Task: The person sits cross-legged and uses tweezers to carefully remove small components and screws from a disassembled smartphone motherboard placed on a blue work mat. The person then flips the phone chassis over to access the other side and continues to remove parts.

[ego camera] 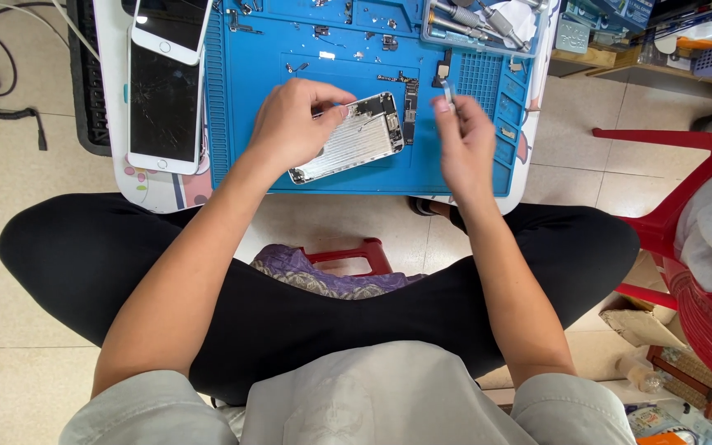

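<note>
Your left hand [294, 124] rests curled over the opened phone shell [354, 138], fingers closed on its upper edge, while your right hand [463, 136] pinches a small metal piece [447, 92] between thumb and fingertips just right of the shell. That shell lies tilted mid-way on the blue mat [249, 107], with bare mat below it toward the near edge. Left of the mat lie two phones [165, 103], one cracked, and a tray of tools [480, 25] sits at the mat's far right corner.
</note>
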